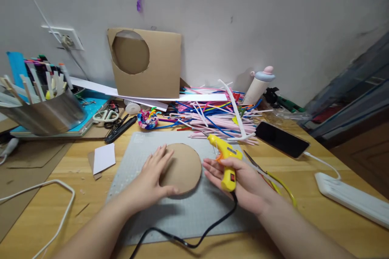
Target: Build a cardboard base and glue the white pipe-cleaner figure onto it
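Observation:
A round piece of brown cardboard lies on a grey cutting mat. Resting at its left side is my left hand, fingers stretched out and thumb at the near edge. My right hand holds a yellow hot glue gun, its nozzle pointing up and left, to the right of the disc. Several of the right hand's fingers are only loosely curled beside the handle. From the handle's bottom a black cord runs across the mat towards me.
Cardboard with a round hole leans on the wall. Pipe cleaners are heaped behind the mat, near a bottle. Scissors and a metal pot of sticks stand left. Pliers, a phone and a power strip lie right.

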Available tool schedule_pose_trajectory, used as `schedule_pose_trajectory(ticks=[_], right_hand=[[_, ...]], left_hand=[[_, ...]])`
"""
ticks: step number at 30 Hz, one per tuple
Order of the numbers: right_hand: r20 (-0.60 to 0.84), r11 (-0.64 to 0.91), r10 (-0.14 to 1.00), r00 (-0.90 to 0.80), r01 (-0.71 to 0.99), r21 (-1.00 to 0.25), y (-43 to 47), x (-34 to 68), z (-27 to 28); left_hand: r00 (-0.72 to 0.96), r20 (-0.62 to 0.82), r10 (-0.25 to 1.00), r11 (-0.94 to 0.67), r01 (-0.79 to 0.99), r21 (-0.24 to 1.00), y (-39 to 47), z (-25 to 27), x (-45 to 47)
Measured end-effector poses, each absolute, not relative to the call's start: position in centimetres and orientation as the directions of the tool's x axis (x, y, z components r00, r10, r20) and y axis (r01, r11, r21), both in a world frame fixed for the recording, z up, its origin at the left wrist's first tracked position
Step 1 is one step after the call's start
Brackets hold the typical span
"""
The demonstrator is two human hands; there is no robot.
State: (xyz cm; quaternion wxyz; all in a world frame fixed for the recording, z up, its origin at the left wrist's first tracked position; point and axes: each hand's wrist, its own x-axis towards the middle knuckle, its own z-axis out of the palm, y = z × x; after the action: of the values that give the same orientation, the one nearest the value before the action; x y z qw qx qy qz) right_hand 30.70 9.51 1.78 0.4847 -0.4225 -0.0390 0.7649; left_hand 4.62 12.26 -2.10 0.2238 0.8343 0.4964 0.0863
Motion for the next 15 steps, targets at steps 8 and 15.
schedule_pose_trajectory(ticks=[8,15], right_hand=[[-0.554,-0.387,0.833,0.017,-0.698,-0.603,11.5,28.7,-1.9],[-0.396,-0.329,0.914,-0.086,-0.728,-0.602,10.5,28.4,-2.9]], left_hand=[[0.144,-0.015,0.99,-0.086,0.667,0.74,12.2,-4.6,4.5],[0.11,0.032,0.993,-0.019,-0.119,0.993,10.2,-0.5,7.0]])
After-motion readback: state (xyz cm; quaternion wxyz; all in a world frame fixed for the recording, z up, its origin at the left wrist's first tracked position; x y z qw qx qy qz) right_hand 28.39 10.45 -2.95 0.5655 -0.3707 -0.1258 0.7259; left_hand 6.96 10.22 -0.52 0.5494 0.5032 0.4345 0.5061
